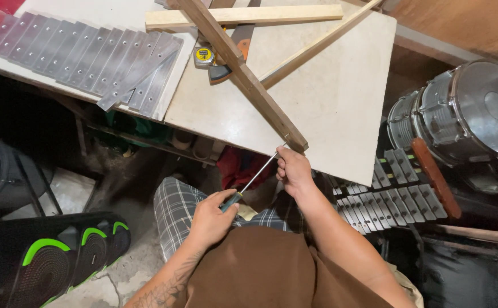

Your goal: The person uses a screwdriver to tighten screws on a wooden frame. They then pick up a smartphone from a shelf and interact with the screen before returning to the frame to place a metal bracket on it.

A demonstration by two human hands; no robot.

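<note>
My left hand (212, 215) grips the handle of a screwdriver (248, 183), whose metal shaft points up and right to the near end of a long dark wooden strip (243, 74). The strip lies diagonally across a pale board (334, 97) and its end juts just past the board's front edge. My right hand (293, 170) is closed just below that end, with its fingers on the shaft near the tip.
A row of silver metal bars (83, 54) lies at the left of the tabletop. A yellow tape measure (204, 56) and two lighter wooden slats (243, 16) rest at the back. Silver drums (465, 114) and a set of metal keys (391, 194) stand right; a black-green speaker (49, 256) sits lower left.
</note>
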